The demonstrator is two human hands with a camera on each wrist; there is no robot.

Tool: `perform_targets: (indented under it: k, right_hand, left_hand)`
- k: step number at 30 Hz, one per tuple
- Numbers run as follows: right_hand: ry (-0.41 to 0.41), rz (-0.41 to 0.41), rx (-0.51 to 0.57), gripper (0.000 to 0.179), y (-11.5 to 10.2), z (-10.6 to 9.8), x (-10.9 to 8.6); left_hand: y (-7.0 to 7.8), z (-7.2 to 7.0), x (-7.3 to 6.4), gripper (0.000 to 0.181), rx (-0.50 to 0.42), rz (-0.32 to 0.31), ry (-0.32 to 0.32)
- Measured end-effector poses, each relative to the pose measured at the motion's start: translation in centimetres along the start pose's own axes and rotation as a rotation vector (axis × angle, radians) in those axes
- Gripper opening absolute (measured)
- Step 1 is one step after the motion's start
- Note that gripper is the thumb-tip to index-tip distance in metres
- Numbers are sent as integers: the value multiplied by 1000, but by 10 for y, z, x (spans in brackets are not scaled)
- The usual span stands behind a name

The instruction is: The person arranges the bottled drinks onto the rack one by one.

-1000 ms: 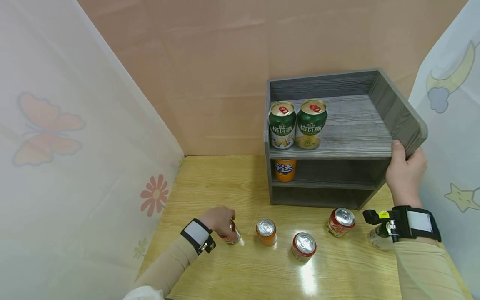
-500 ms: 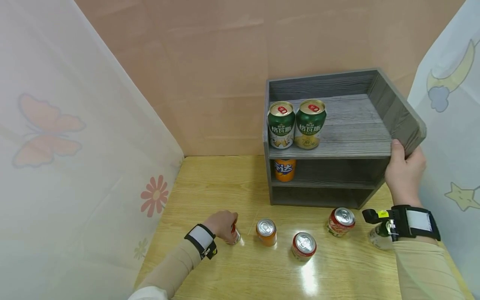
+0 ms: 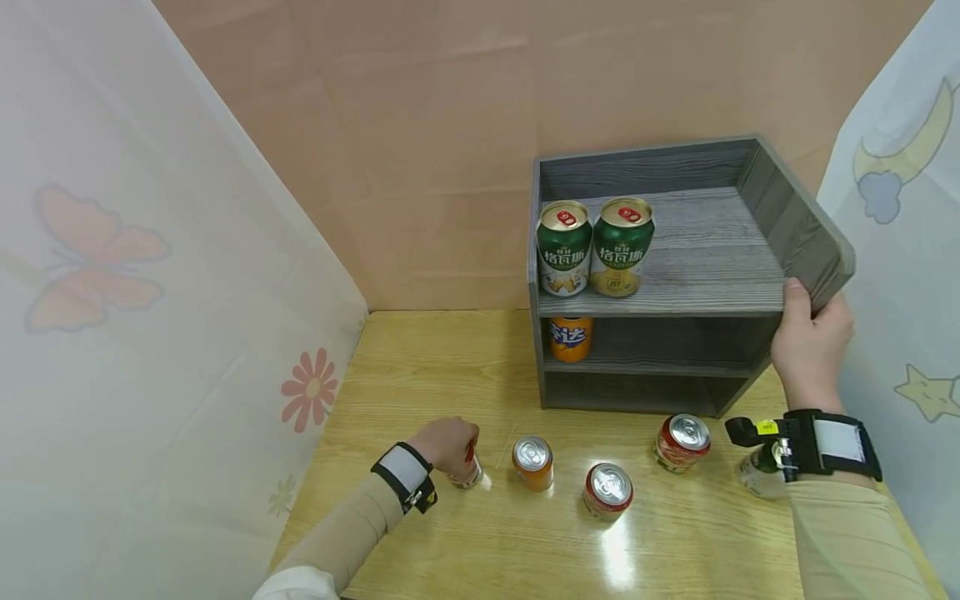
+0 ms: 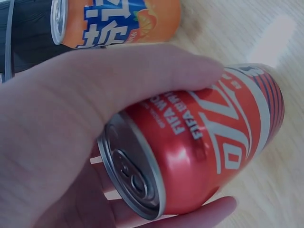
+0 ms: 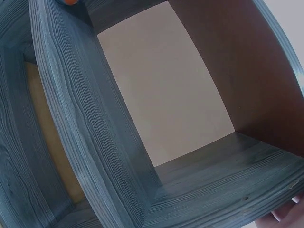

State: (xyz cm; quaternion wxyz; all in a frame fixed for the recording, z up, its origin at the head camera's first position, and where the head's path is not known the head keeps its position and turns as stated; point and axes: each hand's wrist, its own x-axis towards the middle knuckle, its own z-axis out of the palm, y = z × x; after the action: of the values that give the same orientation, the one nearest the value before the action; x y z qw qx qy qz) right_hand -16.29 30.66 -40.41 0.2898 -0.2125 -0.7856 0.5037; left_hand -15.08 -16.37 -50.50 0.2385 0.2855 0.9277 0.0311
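Observation:
My left hand (image 3: 444,444) is wrapped around a red cola can (image 4: 190,152) on the table, left of the other loose cans. In the left wrist view, the thumb lies along one side of it and fingers show on the opposite side. The can's silver top faces toward the palm. Out to the right, my right hand (image 3: 813,346) grips the right side panel of a grey wooden shelf (image 3: 705,242), thumb at the upper board's front corner. Two green cans (image 3: 564,250) stand at the left of the shelf's top level, and an orange soda can (image 3: 570,340) stands on the level below.
An orange can (image 3: 533,462) stands right of the left hand. Two red cans (image 3: 609,492) (image 3: 681,443) stand farther right, before the shelf. A green-and-white can (image 3: 762,473) is partly hidden by the right wrist strap. Printed white sheets (image 3: 187,333) flank the table.
My left hand has shifted slightly to the right and covers more of the red cola can. The right hand stays on the shelf's side.

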Motion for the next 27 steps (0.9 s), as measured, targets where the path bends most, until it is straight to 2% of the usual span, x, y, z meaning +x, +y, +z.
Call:
perform_targets:
  k: [8,16,23,27]
  right_hand:
    - [-15,7,23,29,1,0,0]
    - [-8,-2,10,27,1,2,1]
    - [-1,-1,27,21,1,2,2]
    - [-6,2,20,29,2,2,1]
  left_hand:
    - [-6,-7,14,50,7,-20,17]
    - [-12,-19,26,56,-38,19,131]
    - [-8,-34,27,58,-107,37,170]
    - [-5,-38,27,58,-101,55,199]
